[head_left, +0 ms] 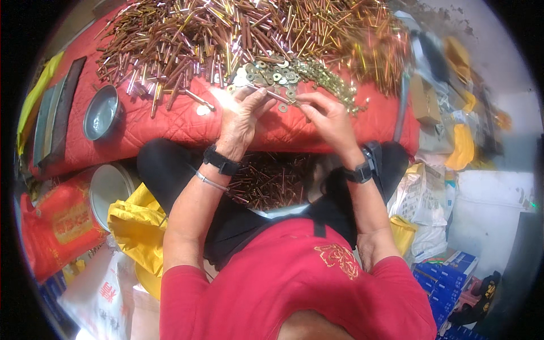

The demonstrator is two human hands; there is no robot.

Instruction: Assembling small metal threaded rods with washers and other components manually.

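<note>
My left hand [242, 118] is closed round a thin copper-coloured metal rod [279, 97], like a long bolt, which points to the right. Close to the rod's tip, my right hand [331, 120] has its thumb and fingers pinched together; whatever small part they hold is hidden. Just beyond both hands lie flat round washers [275, 75], loosely spread. Small brass-coloured pieces that look like nuts [331, 81] are scattered to their right. A large heap of similar rods [255, 34] covers the far side of the red quilted cloth [175, 129].
A grey metal bowl [103, 116] stands at the left on the cloth. Below the cloth's near edge, between my legs, more rods [266, 184] are piled. Yellow sacks [139, 218] and a round lid-like disc [109, 192] are at lower left; blue boxes [447, 283] are stacked at lower right.
</note>
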